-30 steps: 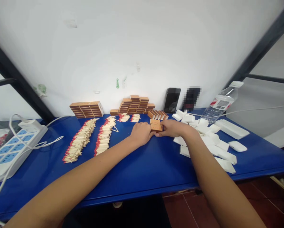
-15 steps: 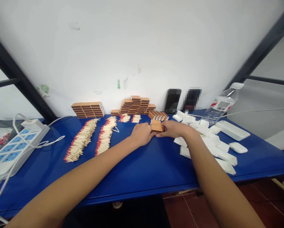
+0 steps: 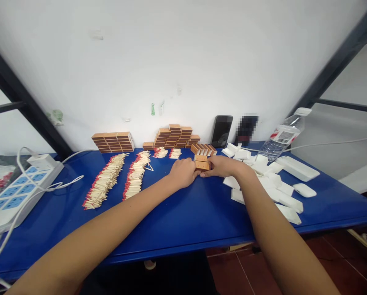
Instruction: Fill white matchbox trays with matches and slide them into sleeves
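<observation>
Between my two hands are brown matchboxes (image 3: 202, 162), two of them side by side on the blue table (image 3: 183, 221). My left hand (image 3: 183, 172) is closed against their left end, and my right hand (image 3: 220, 166) grips the right end. Just behind them leans a row of several matchboxes (image 3: 203, 149). Left of my left hand lie two long rows of red-tipped matches, one nearer (image 3: 136, 176) and one farther left (image 3: 105, 182). Two small heaps of matches (image 3: 175, 153) sit behind my left hand.
Stacked matchboxes stand against the wall, a block at left (image 3: 113, 142) and a stepped pile (image 3: 174, 137) in the middle. White box trays (image 3: 278, 190) are scattered at right, near a plastic bottle (image 3: 283, 137). A phone (image 3: 222, 131) leans on the wall; a power strip (image 3: 20, 196) lies left.
Both hands keep hold of the matchboxes in nearly the same place. The whole view has shifted slightly; nothing else has visibly moved.
</observation>
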`<state>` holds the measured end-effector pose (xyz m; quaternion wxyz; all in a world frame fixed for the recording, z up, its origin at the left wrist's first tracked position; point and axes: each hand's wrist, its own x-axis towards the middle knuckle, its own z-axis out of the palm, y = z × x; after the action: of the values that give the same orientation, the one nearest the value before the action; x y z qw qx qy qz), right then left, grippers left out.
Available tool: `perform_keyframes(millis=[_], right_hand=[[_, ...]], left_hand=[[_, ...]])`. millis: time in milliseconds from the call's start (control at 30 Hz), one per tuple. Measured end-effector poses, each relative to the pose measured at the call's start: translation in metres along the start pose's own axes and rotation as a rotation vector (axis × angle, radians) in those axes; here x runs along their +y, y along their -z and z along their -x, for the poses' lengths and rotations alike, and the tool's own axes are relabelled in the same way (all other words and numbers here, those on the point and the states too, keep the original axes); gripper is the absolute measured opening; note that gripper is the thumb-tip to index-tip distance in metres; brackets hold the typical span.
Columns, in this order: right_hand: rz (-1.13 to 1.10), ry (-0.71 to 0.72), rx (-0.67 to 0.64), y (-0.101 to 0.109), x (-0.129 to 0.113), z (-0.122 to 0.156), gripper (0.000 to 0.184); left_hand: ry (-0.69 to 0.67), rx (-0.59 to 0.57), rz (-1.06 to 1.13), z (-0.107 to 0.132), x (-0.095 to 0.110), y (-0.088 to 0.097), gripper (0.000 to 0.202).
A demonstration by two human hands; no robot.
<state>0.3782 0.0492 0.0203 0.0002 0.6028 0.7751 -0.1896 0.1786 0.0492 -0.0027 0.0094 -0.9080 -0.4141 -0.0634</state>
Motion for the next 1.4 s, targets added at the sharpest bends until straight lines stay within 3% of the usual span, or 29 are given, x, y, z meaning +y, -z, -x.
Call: perform_keyframes(millis=[200,333,433,533,633,800,933,1067,1233,1300,1400], right_hand=[[-0.009,-0.001,-0.001,0.001,0.0,-0.001,0.044],[-0.065,-0.095,0.048,0.014,0.018,0.012,0.06],[-0.119,-0.198,0.201,0.028,0.046,0.027,0.061],[-0.033,-0.357,0.393,0.035,0.076,0.033,0.042],[0.053,-0.462,0.478,0.034,0.091,0.026,0.029],[0.055,-0.447,0.407,0.029,0.079,0.014,0.027],[0.008,-0.429,0.232,0.028,0.067,0.016,0.034],[0.009,-0.49,0.228,0.025,0.072,0.018,0.049],[0.031,-0.461,0.14,0.022,0.081,0.019,0.024],[0.03,-0.427,0.195,0.025,0.075,0.023,0.02],[-0.037,-0.296,0.405,0.03,0.047,0.029,0.028]], left_hand=[[0.012,-0.011,-0.006,0.0,-0.001,0.002,0.035],[0.023,-0.01,-0.031,0.01,-0.001,0.01,0.04],[-0.002,-0.013,-0.054,0.035,0.005,0.024,0.039],[-0.064,-0.007,-0.065,0.073,0.011,0.039,0.051],[-0.223,0.055,-0.066,0.11,0.009,0.044,0.052],[-0.398,0.24,-0.093,0.142,-0.02,0.037,0.036],[-0.489,0.349,-0.091,0.148,-0.046,0.036,0.026],[-0.534,0.506,-0.014,0.151,-0.065,0.035,0.018],[-0.529,0.604,0.089,0.157,-0.069,0.026,0.024],[-0.549,0.613,0.136,0.16,-0.064,0.022,0.027],[-0.508,0.599,0.217,0.163,-0.058,0.016,0.025]])
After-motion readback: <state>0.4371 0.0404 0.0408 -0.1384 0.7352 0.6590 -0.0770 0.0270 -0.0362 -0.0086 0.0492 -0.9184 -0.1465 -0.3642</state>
